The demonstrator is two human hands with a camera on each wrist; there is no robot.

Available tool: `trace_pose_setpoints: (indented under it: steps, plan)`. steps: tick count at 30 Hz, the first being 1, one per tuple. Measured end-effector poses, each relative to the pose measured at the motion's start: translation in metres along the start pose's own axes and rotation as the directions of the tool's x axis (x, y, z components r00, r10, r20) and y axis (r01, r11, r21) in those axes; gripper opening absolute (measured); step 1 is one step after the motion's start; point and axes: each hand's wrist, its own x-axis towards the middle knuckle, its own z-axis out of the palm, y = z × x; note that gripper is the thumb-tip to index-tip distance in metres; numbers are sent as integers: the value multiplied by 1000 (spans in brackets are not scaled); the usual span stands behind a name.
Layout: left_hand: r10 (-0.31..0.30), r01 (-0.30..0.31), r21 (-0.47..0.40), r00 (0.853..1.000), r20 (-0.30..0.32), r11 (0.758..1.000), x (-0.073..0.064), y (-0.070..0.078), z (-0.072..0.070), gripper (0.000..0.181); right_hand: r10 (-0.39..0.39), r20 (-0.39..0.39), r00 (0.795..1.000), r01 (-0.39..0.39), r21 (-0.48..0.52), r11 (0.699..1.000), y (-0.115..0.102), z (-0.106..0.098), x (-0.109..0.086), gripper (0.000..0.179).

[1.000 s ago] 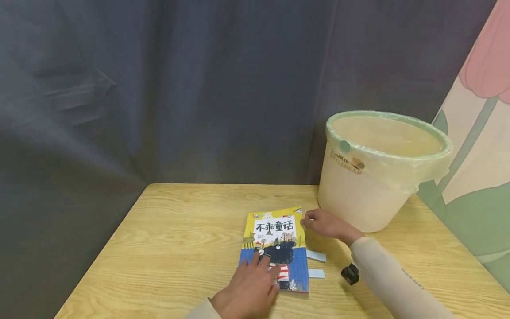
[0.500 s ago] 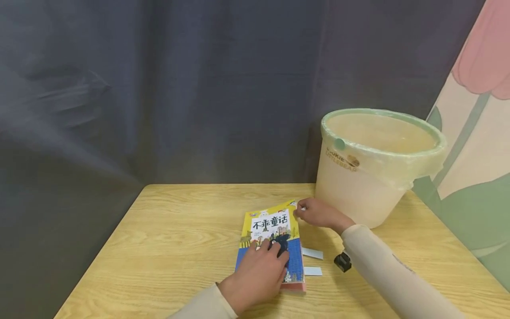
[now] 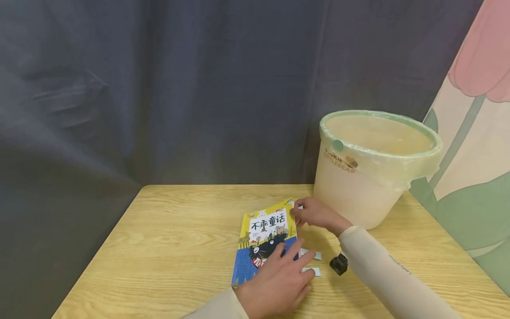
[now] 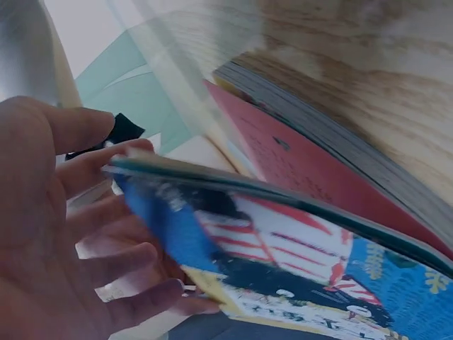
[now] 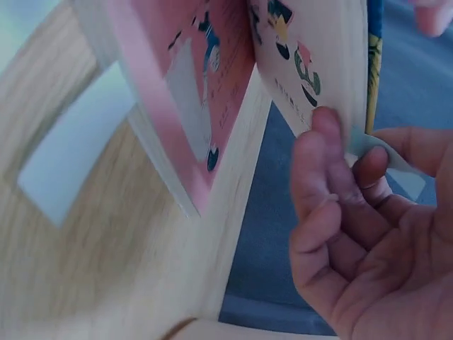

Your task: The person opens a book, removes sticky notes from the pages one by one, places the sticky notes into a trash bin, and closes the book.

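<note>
A picture book [image 3: 259,257] with a yellow and blue cover lies on the table, its front part lifted on the right side. My right hand [image 3: 318,215] is at the upper right corner. In the right wrist view, thumb and fingers pinch a pale blue paper bookmark [image 5: 403,173] at the edge of the raised pages. My left hand [image 3: 279,283] spreads its fingers across the lower right of the book. The left wrist view shows those fingers beside the raised cover [image 4: 276,241], above a pink page [image 4: 283,156]. Two more bookmarks [image 3: 318,255] stick out of the right edge.
A tall pale bin [image 3: 358,195] with a green rim and a plastic liner stands at the back right of the wooden table [image 3: 179,239]. A dark curtain [image 3: 223,97] hangs behind. A small black camera [image 3: 339,264] sits below the right sleeve.
My left hand has slid right across the cover toward the edge with the bookmarks. The right hand has moved slightly left, and the book's front part has risen a little.
</note>
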Motion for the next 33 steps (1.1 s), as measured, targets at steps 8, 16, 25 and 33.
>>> trace_pose_setpoints:
  steps: [8, 16, 25, 33]
  plan:
    - [60, -61, 4, 995, 74, 998, 0, -1, 9, 19, 65, 12, 998, -66, 216, 974, 1, 3, -2, 22]
    - [35, -28, 96, 997, -67, 995, -2, -4, 12, 15, -2, 75, 997, -23, 331, 943, 9, 2, 1, 37]
    - [18, -10, 60, 991, -132, 998, -7, -10, 11, 23, -52, 113, 992, 1, 408, 913, 19, 3, 1, 28]
    - [-10, 12, 16, 994, -108, 1000, -9, -13, 10, 17, 14, 77, 997, -42, 371, 928, 23, 5, 0, 24]
